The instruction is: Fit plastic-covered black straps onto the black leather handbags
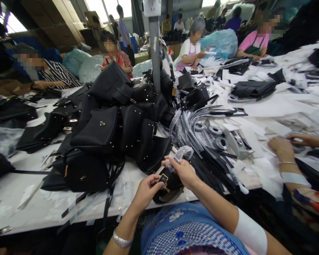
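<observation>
A long white table point(9, 212) spreads before you in a busy workroom, co-workers point(60, 76) seated along its far side. Across its middle rises a heap of black bags point(95, 129), many with metal fittings visibly in place. To the heap's right lies a spread of straps point(199, 136), some under clear film. At the near edge, right in front of you and just below the heap, is the bag point(173, 182) you are handling, small, dark and partly screened by your own hands.

Your right hand point(185, 171) is closed on a crumpled wad of plastic point(184, 153) above it; your left hand point(149, 187) pinches the gold-rimmed buckle point(163, 178), thumb and fingers together on it.

Work on this bag looks midway: its buckle is on, and the plastic is in your hand rather than around the buckle. Many bags lie about, but which are finished and which wait cannot be told.

Your right fingers hide part of the bag, and its underside is out of sight. Whether the plastic is loose or attached is unclear. Below the buckle, a small gold piece point(166, 188) is too blurred to identify. At right, a neighbour's arm point(288, 163) is cut off by the frame.
</observation>
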`<act>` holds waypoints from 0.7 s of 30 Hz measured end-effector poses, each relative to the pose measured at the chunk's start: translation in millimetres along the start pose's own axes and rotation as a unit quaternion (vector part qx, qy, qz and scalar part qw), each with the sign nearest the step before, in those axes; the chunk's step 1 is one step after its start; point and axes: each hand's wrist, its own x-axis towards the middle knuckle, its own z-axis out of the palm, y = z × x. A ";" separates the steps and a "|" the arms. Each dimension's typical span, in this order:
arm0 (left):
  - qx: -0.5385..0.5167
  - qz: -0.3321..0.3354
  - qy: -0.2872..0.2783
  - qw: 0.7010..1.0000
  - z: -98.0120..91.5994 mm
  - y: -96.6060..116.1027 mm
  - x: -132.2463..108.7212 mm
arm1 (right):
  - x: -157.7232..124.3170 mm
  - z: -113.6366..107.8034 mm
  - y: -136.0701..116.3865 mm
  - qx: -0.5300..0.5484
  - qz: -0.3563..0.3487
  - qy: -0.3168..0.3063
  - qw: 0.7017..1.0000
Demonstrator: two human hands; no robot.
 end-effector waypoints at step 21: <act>-0.063 0.066 0.129 0.987 36.7 -2.7 5.0 | -37.6 4.5 -14.9 0.007 0.012 -0.039 0.999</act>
